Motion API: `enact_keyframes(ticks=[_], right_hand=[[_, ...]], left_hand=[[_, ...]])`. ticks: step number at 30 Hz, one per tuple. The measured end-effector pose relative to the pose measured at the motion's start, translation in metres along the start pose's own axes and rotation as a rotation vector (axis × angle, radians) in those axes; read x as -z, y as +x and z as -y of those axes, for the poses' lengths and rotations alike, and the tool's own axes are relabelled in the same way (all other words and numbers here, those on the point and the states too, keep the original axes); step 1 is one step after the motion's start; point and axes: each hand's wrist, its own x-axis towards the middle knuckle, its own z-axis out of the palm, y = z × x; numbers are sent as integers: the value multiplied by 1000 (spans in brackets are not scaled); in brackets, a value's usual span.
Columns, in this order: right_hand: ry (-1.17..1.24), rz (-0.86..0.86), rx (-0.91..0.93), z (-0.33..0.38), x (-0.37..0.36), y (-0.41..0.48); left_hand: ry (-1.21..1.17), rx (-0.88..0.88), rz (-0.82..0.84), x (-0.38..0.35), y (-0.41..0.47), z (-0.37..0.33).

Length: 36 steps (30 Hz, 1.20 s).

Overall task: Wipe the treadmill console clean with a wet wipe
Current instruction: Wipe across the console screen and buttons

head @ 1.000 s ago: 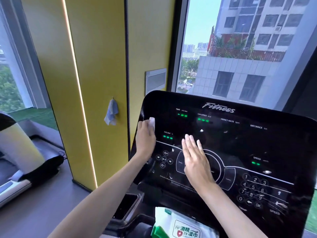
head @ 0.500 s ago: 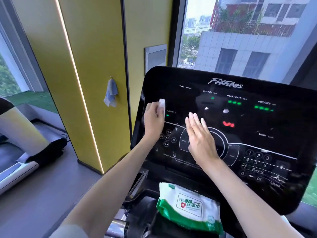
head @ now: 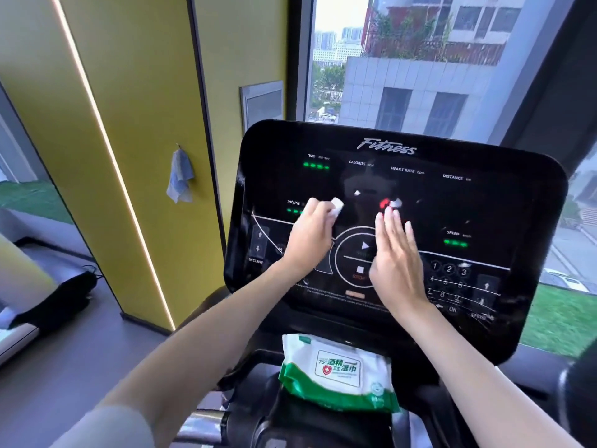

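Note:
The black glossy treadmill console (head: 468, 202) fills the middle of the head view, with green readouts and a number pad at its lower right. My left hand (head: 310, 236) grips a small folded white wet wipe (head: 337, 206) and holds it against the panel just right of the INCLINE readout. My right hand (head: 395, 257) lies flat with straight fingers on the console, right of the round start/stop dial (head: 357, 258).
A white and green pack of wet wipes (head: 337, 371) sits on the ledge below the console. A yellow pillar (head: 129, 124) with a blue cloth (head: 179, 176) hung on it stands at the left. Another treadmill (head: 29, 295) is at the far left. Windows are behind.
My left hand has slid the wipe rightward from the console's left edge toward the middle. My right hand has shifted right of the dial. The camera has tilted down and moved left.

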Motion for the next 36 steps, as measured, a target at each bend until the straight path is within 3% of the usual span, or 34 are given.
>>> enact_keyframes(ticks=[2, 6, 7, 8, 10, 11, 12, 13, 16, 17, 18, 20, 21, 22, 25, 26, 27, 29, 30, 31, 34, 35, 36], right_hand=[[-19, 0, 2, -2, -2, -1], [-27, -18, -7, -2, -8, 1], [-35, -16, -8, -2, -9, 1], [-42, -13, -4, -3, -9, 1], [-58, -5, 13, -5, -9, 0], [-70, -1, 23, -6, -8, -1], [-85, 3, 33, -8, -7, -1], [-97, 3, 40, -9, -7, -1], [-116, 0, 42, -10, -6, 1], [-117, 5, 43, -10, -7, 1], [-116, 9, 45, -10, -8, 1], [-113, 13, 55, -11, -9, 1], [-118, 11, 61, -12, -9, 2], [-122, 4, 65, -14, -10, 2], [-99, -3, 46, -13, -12, 1], [-92, -4, 42, -13, -12, 1], [-93, -1, 42, -12, -12, 1], [-94, 3, 54, -13, -10, 1], [-89, 0, 59, -15, -10, 1], [-81, -1, 63, -16, -10, 1], [-52, 2, 47, -15, -11, 1], [-47, 0, 44, -14, -12, 1], [-43, 2, 45, -15, -13, 0]], left_hand=[[33, -152, 120, 5, 4, 8], [-23, 250, -244, 16, 30, 17], [3, 224, -239, 13, 27, 12], [58, 75, -159, 9, 21, 4], [105, -243, 118, -1, 3, -4], [95, -299, 218, 1, 4, -2], [82, -302, 213, 5, 13, 0], [53, -250, 127, 7, 26, 3], [1, 181, -247, 14, 55, 4], [22, 173, -264, 13, 55, 0], [66, 24, -182, 9, 52, -6], [153, -396, 145, 4, 40, -7], [197, -501, 231, 10, 46, -1], [200, -471, 209, 14, 58, 2], [34, -21, -161, 23, 80, -1], [24, 4, -191, 20, 79, -8], [36, -86, -135, 14, 76, -15], [85, -355, 115, 6, 65, -22], [97, -405, 179, 9, 67, -22], [71, -368, 153, 10, 75, -18], [-29, 31, -209, 15, 93, -14], [-14, 39, -229, 12, 92, -17], [22, -63, -161, 8, 88, -22]])
